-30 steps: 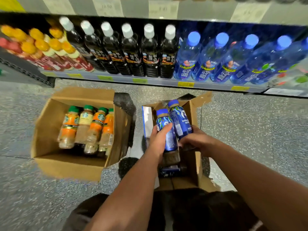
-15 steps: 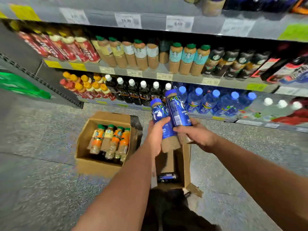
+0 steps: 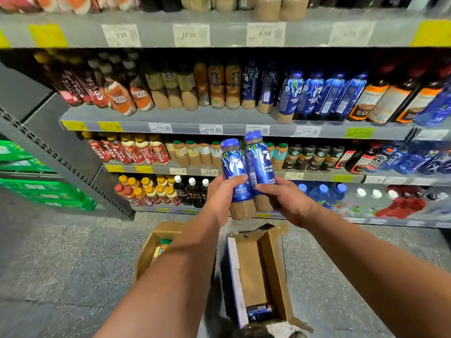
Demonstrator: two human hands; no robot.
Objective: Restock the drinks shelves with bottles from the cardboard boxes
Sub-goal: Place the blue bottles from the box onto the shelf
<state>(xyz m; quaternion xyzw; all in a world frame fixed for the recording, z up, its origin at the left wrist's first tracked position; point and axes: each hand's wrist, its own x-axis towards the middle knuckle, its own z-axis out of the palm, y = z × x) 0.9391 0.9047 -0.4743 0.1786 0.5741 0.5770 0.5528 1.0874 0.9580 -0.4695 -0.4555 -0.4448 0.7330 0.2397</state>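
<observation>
**Two coffee bottles held before the drinks shelves (image 3: 185, 118)**

The left hand (image 3: 220, 195) grips the left bottle (image 3: 234, 172). The right hand (image 3: 289, 201) grips the right bottle (image 3: 259, 164). They are upright and touching, in front of the middle shelves. Each has a blue cap, a blue sleeve with a white deer head, and brown drink showing at the base. Below, an open cardboard box (image 3: 277, 269) sits on the floor.

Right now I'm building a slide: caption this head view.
Left hand and right hand hold two blue bottles above the open box.
</observation>
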